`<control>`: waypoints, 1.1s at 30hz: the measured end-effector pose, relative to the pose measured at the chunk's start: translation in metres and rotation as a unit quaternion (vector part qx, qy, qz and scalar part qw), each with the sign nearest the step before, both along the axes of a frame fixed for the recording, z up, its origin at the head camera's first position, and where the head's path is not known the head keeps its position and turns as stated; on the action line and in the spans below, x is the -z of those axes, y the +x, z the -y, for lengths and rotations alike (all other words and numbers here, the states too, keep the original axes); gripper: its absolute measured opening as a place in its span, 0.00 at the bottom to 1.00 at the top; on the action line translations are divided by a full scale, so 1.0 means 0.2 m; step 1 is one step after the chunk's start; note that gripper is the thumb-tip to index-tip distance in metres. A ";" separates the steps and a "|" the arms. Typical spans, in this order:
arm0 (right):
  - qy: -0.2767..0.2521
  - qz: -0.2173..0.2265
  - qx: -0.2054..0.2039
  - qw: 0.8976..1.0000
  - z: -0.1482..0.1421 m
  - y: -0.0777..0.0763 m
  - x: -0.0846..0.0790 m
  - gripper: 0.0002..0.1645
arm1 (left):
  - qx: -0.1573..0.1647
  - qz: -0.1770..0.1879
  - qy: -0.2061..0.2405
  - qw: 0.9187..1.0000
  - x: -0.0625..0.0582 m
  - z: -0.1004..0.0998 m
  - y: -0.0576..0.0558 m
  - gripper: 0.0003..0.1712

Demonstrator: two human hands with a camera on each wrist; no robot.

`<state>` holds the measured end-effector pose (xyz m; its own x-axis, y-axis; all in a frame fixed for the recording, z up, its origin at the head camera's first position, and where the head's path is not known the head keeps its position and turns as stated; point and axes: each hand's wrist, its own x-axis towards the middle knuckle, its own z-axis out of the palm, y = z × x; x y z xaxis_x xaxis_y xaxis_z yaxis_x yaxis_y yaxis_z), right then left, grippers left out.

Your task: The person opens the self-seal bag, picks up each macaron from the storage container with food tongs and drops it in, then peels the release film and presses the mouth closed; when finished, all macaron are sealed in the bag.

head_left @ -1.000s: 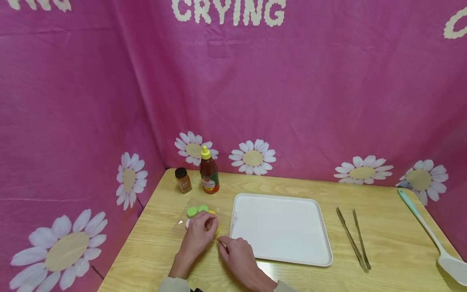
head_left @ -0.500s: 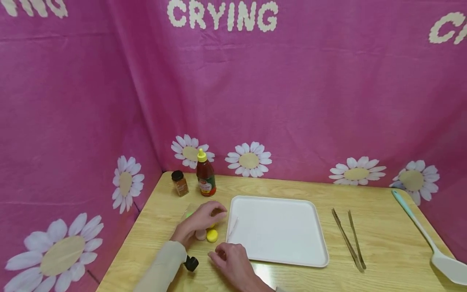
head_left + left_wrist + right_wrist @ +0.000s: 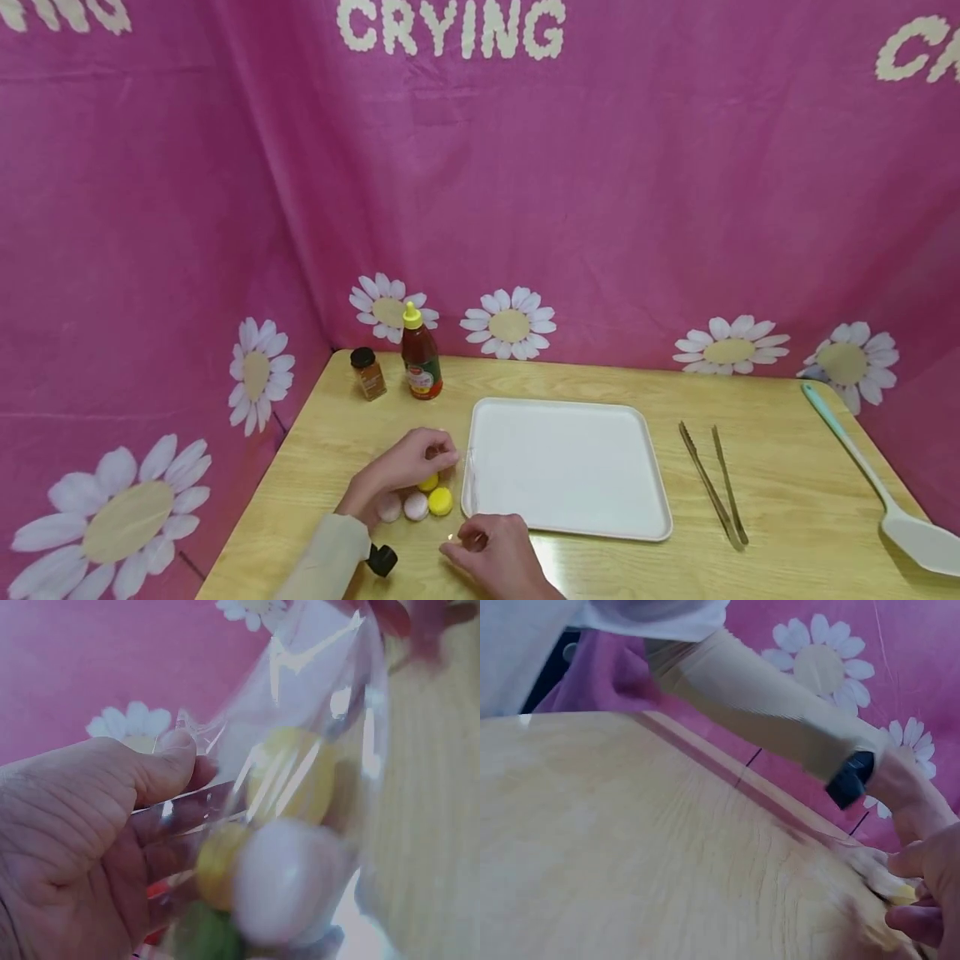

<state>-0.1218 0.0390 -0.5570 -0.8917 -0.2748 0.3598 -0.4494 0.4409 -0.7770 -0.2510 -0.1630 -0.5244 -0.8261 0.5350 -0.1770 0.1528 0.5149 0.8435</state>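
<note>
My left hand [image 3: 412,458] pinches the edge of a clear plastic bag [image 3: 300,690] between thumb and forefinger, at the left of the tray. Inside the bag lie several round macaron-like pieces: yellow ones [image 3: 440,501], pale pink ones [image 3: 416,506] and a green one [image 3: 206,930], seen blurred through the film in the left wrist view. Nearer the front, my right hand [image 3: 504,554] has its thumb and fingertips together at the bag's other end, in front of the tray's corner. The film between the two hands barely shows in the head view.
Right of the hands lies a white tray [image 3: 562,467]. Behind stand a sauce bottle [image 3: 422,358] with a yellow cap and a small black-lidded spice jar [image 3: 369,375]. Metal tongs [image 3: 712,483] and a white turner [image 3: 918,537] with a mint handle lie further right.
My left hand has shifted, its forearm swinging further in from the left. The pink and yellow pieces now show in front of it. My right hand stays near the tray's front corner.
</note>
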 end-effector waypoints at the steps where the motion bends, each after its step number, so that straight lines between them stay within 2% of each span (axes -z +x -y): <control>1: -0.006 0.019 -0.007 1.000 -0.03 0.01 -0.01 0.11 | 0.015 -0.007 0.008 1.000 -0.01 0.00 0.02 0.12; 4: -0.031 0.094 -0.026 0.995 -0.11 0.06 -0.04 0.12 | 0.042 0.016 0.051 0.998 -0.01 0.00 0.09 0.15; 6: -0.046 0.128 -0.035 0.990 -0.18 0.09 -0.06 0.12 | 0.052 0.029 0.083 0.995 0.01 -0.02 0.15 0.15; 8: -0.054 0.143 -0.040 0.987 -0.25 0.12 -0.07 0.12 | 0.041 0.051 0.123 0.990 0.03 -0.04 0.21 0.13; 12: -0.065 0.150 -0.047 0.985 -0.40 0.16 -0.08 0.12 | -0.001 0.099 0.201 0.974 0.07 -0.11 0.33 0.14; 15: -0.074 0.172 -0.046 0.981 -0.50 0.17 -0.10 0.12 | -0.050 0.094 0.232 0.967 0.11 -0.18 0.41 0.16; 18: -0.080 0.195 -0.038 0.977 -0.61 0.16 -0.11 0.13 | -0.109 0.067 0.253 0.959 0.14 -0.26 0.48 0.16; 20: -0.092 0.204 -0.031 0.974 -0.67 0.15 -0.11 0.13 | -0.142 0.060 0.278 0.948 0.16 -0.32 0.51 0.17; 23: -0.126 0.189 -0.022 0.974 -0.72 0.13 -0.10 0.12 | -0.167 0.067 0.333 0.925 0.19 -0.40 0.55 0.18; 24: -0.142 0.183 -0.020 0.973 -0.73 0.13 -0.09 0.15 | -0.175 0.071 0.349 0.918 0.19 -0.43 0.57 0.18; 27: -0.172 0.169 0.020 0.970 -0.72 0.13 -0.07 0.30 | -0.209 0.082 0.378 0.898 0.20 -0.49 0.60 0.18; 29: -0.183 0.181 0.065 0.964 -0.69 0.14 -0.06 0.39 | -0.242 0.089 0.382 0.887 0.20 -0.52 0.62 0.16; 31: -0.188 0.203 0.122 0.953 -0.66 0.16 -0.05 0.41 | -0.268 0.095 0.381 0.880 0.19 -0.54 0.63 0.15; 33: -0.187 0.228 0.165 0.941 -0.63 0.17 -0.04 0.36 | -0.282 0.102 0.381 0.875 0.18 -0.55 0.64 0.15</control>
